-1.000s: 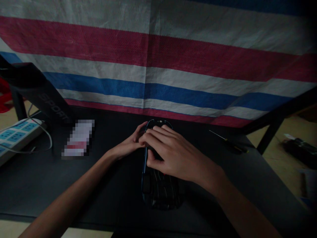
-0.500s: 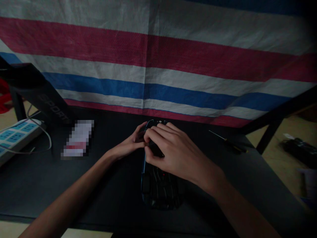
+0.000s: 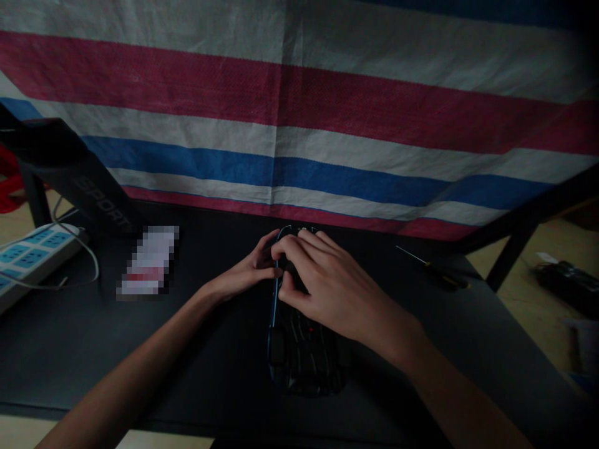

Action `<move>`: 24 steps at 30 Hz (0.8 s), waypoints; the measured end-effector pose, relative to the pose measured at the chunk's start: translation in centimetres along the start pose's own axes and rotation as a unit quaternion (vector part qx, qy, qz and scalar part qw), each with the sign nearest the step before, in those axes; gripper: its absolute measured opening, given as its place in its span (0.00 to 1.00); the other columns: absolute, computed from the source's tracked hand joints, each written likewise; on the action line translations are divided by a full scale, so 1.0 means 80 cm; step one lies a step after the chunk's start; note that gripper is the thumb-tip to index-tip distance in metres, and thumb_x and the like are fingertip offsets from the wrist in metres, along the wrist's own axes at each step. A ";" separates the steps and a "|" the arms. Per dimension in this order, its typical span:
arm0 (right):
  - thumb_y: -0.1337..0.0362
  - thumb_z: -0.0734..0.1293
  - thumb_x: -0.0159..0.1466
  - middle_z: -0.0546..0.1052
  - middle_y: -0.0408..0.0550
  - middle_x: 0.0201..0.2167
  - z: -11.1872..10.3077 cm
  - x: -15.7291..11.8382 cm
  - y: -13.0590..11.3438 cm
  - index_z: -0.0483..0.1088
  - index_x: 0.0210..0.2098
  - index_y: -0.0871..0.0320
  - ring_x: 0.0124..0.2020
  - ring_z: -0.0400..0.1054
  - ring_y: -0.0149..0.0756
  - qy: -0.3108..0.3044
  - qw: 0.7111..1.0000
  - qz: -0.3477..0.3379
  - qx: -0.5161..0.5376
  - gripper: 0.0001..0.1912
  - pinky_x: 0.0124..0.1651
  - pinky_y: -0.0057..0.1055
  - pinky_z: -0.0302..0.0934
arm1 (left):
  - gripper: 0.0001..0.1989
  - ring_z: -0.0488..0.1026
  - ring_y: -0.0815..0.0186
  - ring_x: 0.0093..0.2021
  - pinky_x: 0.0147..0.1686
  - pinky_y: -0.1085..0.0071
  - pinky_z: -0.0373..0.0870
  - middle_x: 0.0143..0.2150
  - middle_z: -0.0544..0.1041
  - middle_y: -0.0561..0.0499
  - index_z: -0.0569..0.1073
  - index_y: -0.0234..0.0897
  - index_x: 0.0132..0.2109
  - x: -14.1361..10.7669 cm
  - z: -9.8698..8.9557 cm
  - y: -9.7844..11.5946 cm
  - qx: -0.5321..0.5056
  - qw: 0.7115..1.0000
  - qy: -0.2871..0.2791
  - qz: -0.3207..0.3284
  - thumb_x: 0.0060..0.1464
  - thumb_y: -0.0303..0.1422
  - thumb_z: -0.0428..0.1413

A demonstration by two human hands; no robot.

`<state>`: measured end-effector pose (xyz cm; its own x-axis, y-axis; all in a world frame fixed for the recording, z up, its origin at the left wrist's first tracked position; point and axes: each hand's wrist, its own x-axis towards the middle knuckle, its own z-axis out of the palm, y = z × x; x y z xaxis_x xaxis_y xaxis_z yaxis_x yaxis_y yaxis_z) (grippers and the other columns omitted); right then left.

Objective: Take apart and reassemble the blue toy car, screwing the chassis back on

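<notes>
What looks like a dark toy car, wheels and ribbed underside facing up, lies lengthwise before me on the black table. Blue edging runs along its left side, and a small red spot shows on its underside. My left hand grips the car's far left side between thumb and fingers. Over the far half of the underside, my right hand is curled, with thumb and fingers drawn close together. Its knuckles cover whatever the fingertips touch or hold. A screwdriver with a dark and yellow handle lies to the right.
A white power strip with blue sockets and a grey cable sits at the left edge. Near it are a dark object marked SPORT and a pixelated phone-like item. A striped tarp hangs behind the black table.
My right thumb has bent and shifted slightly right, closer to its fingers, and the dark rectangular area beside it shows less. My left hand and the car stay nearly in place.
</notes>
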<state>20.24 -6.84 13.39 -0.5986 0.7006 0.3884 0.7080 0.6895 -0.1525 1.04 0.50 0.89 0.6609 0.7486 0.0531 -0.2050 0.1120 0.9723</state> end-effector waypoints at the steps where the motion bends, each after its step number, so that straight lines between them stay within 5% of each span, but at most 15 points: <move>1: 0.71 0.61 0.66 0.75 0.51 0.42 0.000 0.000 0.001 0.67 0.45 0.58 0.45 0.67 0.43 0.000 1.000 -0.001 0.000 0.09 0.51 0.42 0.63 | 0.49 0.56 0.43 0.74 0.72 0.43 0.50 0.74 0.61 0.40 0.49 0.48 0.76 0.000 0.000 0.000 0.004 1.000 0.001 0.001 0.56 0.36 0.67; 12: 0.75 0.60 0.67 0.74 0.51 0.44 -0.003 -0.002 0.003 0.67 0.42 0.57 0.47 0.68 0.42 -0.003 0.999 -0.035 -0.029 0.09 0.53 0.42 0.63 | 0.50 0.59 0.44 0.73 0.70 0.46 0.56 0.67 0.72 0.41 0.49 0.47 0.76 0.007 -0.004 0.000 0.017 1.000 -0.009 0.001 0.55 0.34 0.68; 24: 0.82 0.59 0.63 0.74 0.49 0.39 0.005 0.004 -0.002 0.67 0.37 0.56 0.47 0.63 0.43 0.014 0.999 -0.034 0.040 0.15 0.52 0.41 0.63 | 0.46 0.64 0.47 0.70 0.70 0.47 0.56 0.68 0.69 0.42 0.51 0.45 0.76 0.000 0.004 0.008 0.077 0.997 0.011 0.010 0.57 0.35 0.65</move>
<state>19.77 -6.62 13.15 -0.6329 0.6465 0.4260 0.6329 0.7490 -0.1963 1.12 0.37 1.60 0.6419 0.7636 0.0703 -0.1047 -0.0036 0.9945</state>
